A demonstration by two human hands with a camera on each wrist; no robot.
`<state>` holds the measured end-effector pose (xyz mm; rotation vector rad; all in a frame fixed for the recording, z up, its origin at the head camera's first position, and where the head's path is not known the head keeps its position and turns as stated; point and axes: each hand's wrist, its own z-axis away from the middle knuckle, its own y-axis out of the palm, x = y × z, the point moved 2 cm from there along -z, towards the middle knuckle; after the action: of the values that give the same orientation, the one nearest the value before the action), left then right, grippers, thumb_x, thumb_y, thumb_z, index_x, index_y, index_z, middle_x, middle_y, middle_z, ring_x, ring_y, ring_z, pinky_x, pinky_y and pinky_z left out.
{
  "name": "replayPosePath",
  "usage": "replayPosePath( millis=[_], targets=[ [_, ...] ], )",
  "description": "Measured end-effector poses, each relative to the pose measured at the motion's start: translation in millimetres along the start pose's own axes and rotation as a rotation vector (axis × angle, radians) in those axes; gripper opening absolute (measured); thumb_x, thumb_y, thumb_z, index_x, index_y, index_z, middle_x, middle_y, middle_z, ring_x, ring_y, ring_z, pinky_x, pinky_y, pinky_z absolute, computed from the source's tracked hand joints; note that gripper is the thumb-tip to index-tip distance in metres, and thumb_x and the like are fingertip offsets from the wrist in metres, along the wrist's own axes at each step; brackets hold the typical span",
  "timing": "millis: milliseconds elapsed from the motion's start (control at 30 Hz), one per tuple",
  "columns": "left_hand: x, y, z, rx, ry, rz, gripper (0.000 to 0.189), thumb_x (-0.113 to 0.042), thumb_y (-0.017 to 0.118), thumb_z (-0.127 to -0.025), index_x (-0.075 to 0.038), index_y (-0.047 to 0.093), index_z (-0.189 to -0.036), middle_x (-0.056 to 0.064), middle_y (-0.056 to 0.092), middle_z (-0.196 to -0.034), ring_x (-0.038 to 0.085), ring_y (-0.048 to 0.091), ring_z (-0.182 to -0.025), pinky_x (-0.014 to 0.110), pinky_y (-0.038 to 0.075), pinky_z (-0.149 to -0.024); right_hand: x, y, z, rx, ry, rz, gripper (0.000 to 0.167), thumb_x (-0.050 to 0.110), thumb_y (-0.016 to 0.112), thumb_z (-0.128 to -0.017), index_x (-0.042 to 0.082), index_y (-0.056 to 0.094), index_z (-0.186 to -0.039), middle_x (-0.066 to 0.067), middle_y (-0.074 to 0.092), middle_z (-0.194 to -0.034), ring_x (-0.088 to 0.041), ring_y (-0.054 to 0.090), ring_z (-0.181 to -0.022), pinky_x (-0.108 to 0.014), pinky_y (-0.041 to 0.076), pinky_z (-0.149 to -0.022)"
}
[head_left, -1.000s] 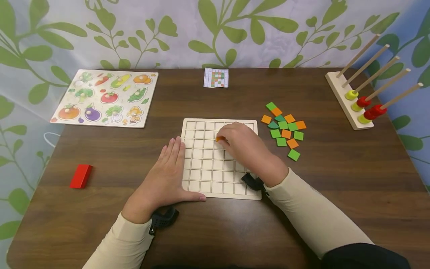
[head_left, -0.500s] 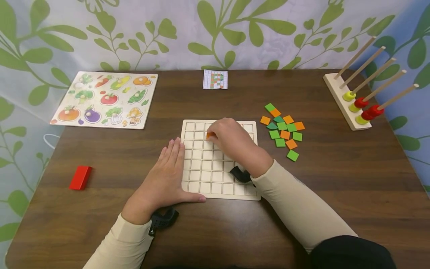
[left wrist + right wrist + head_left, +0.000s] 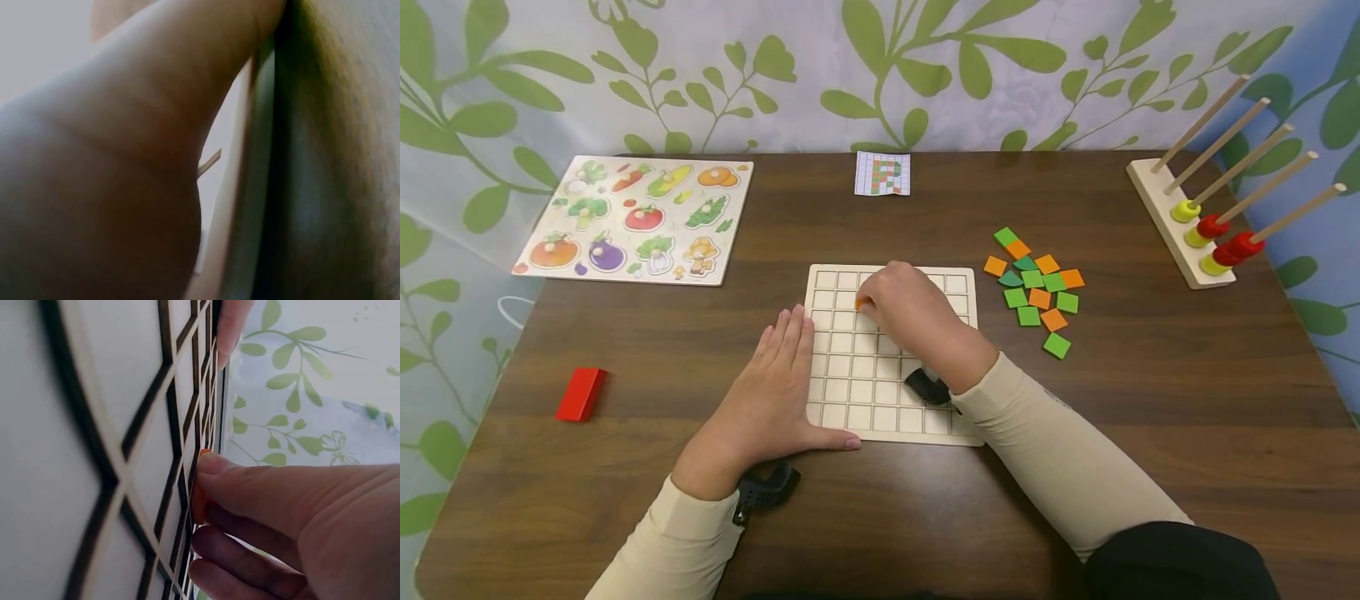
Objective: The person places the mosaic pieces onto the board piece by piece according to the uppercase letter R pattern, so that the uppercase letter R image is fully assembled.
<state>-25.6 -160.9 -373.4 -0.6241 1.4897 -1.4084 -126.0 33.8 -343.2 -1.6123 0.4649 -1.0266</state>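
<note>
A pale wooden grid board (image 3: 865, 414) lies in front of the person in the head view. Over its upper part, the right hand (image 3: 917, 312) pinches an orange square tile (image 3: 860, 304) between thumb and fingers. In the right wrist view, that orange tile (image 3: 200, 494) stands tilted right at the grid's ridges, with the thumb (image 3: 219, 472) on its near face. The left hand (image 3: 771, 392) lies flat along the board's left edge, fingers straight and thumb along the bottom edge. Its palm and thumb fill much of the left wrist view.
Loose green and orange tiles (image 3: 1037, 297) lie right of the board. A small printed pattern card (image 3: 882, 174) is at the back. A vegetable knob puzzle (image 3: 640, 221) sits back left, a red block (image 3: 581, 394) at left, and a peg stand with rings (image 3: 1183, 229) back right.
The right hand has moved left across the board with the orange tile, then slowed near the upper left cells. The left hand has stayed at the board's edge.
</note>
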Motion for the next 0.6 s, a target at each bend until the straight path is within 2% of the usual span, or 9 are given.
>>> replayPosePath(
  millis=[333,600],
  targets=[
    [0.8,0.1,0.4,-0.004,0.006,0.0,0.157,-0.095,0.068,-0.065,0.013,0.009,-0.162,0.029,0.001,-0.171,0.04,0.0,-0.158,0.05,0.009,-0.125,-1.9,-0.8,0.9,-0.005,0.0,0.004,0.009,0.011,0.076,-0.1,0.012,0.085,-0.099,0.001,0.077,-0.093,-0.023,0.062,-0.088,-0.034,0.053,-0.08],
    [1.1,0.1,0.4,-0.002,0.007,0.0,0.156,-0.095,0.068,-0.066,0.013,0.009,-0.162,0.029,0.001,-0.17,0.04,0.0,-0.158,0.049,0.007,-0.126,-7.4,-3.1,3.2,0.007,0.023,-0.038,0.01,0.01,0.076,-0.099,0.012,0.085,-0.104,0.0,0.078,-0.099,-0.024,0.064,-0.094,-0.036,0.053,-0.085]
  ],
)
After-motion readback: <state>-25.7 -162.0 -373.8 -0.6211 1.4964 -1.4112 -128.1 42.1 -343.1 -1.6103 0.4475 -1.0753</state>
